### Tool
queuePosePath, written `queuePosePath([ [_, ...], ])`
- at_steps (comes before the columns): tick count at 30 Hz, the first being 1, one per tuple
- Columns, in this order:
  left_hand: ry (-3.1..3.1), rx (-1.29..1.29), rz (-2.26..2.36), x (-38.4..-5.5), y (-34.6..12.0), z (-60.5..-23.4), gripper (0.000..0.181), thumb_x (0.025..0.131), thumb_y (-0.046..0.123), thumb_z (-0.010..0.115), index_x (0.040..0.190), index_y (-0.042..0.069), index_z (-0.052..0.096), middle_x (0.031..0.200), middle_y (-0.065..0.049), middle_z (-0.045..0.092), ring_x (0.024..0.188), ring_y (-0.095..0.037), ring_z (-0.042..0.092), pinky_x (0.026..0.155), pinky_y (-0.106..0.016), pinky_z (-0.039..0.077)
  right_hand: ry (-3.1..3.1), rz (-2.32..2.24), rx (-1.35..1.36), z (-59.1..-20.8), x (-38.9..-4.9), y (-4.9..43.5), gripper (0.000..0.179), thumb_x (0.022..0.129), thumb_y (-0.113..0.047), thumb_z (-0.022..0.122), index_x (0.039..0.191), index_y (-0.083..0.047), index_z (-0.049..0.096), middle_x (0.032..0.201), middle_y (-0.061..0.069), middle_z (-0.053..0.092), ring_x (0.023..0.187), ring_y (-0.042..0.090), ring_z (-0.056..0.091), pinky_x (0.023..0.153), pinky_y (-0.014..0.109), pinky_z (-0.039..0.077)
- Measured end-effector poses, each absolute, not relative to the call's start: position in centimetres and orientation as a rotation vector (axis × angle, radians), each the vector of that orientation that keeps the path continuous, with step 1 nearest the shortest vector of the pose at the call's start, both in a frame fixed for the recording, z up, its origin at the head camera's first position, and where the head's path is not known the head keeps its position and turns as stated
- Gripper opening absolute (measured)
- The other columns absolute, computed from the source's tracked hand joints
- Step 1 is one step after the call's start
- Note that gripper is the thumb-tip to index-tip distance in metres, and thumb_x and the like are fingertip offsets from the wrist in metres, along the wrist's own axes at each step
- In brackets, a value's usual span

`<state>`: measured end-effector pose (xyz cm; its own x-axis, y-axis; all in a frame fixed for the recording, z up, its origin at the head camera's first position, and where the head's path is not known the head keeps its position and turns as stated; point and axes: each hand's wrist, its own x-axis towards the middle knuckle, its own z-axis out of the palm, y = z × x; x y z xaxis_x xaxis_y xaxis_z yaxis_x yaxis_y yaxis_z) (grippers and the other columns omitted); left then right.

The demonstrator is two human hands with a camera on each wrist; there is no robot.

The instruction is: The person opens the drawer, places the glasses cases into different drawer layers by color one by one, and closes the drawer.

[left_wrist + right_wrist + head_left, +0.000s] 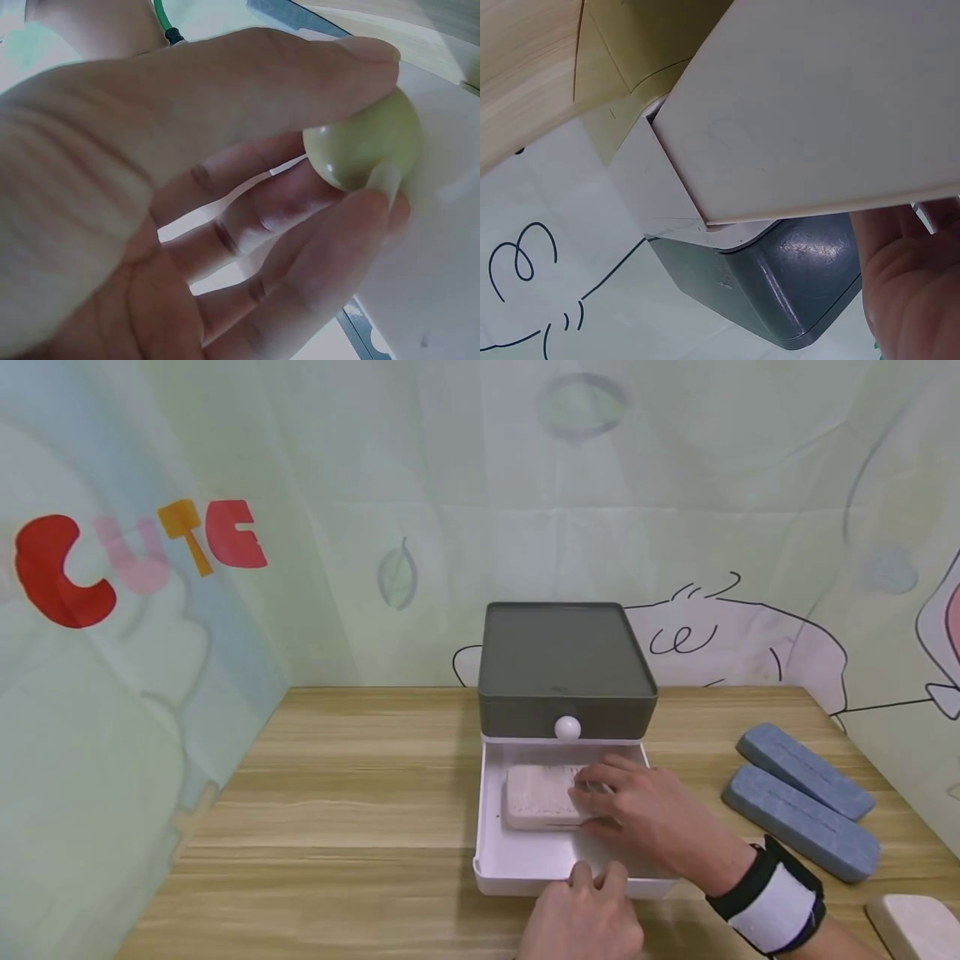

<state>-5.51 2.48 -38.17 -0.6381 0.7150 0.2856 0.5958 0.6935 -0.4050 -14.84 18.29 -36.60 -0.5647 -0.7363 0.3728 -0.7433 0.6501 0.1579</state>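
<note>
A small drawer box with a dark grey upper part (566, 647) stands against the back, its lower white drawer (517, 864) pulled out towards me. Inside that drawer lies a pale rectangular block (543, 797) with a rough, speckled top. My right hand (660, 818) reaches in from the right and grips the block's right end, fingers bent over the top and thumb at the near side. At the drawer's front, my left hand (585, 917) pinches a round knob (375, 139) between thumb and fingertips. In the right wrist view the drawer wall (817, 112) hides the block and most fingers.
Two long blue-grey blocks (802, 822) lie side by side on the wooden table (337, 810) at the right. Another pale block (915, 927) is at the front right corner. The upper drawer carries a white knob (567, 727). A printed cloth (360, 485) hangs behind.
</note>
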Motion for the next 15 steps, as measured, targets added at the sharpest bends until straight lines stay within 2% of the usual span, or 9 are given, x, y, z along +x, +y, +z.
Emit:
queuePosePath([
  [8, -2.383, -0.973, 0.341, -5.56, 2.28, -38.35, 0.017, 0.081, 0.04, 0.069, 0.067, 0.031, 0.072, 0.078, 0.006, 0.055, 0.054, -0.012, 0.045, 0.037, -0.024, 0.032, -2.469, 0.005, 1.153, -36.59, -15.29, 18.21, 0.033, 0.077, -0.027, 0.088, 0.107, -0.017, 0.079, 0.109, 0.001, 0.073, 0.101, 0.018, 0.067, 0.074, 0.034, 0.061],
  [15, -2.389, -0.988, 0.339, -5.6, 2.3, -38.4, 0.019, 0.082, 0.038, 0.069, 0.065, 0.031, 0.071, 0.078, 0.006, 0.054, 0.053, -0.012, 0.043, 0.037, -0.024, 0.031, -2.417, -0.016, 1.139, -36.74, -15.89, 18.08, 0.031, 0.077, -0.026, 0.087, 0.104, -0.013, 0.079, 0.109, 0.002, 0.073, 0.103, 0.021, 0.068, 0.08, 0.036, 0.06],
])
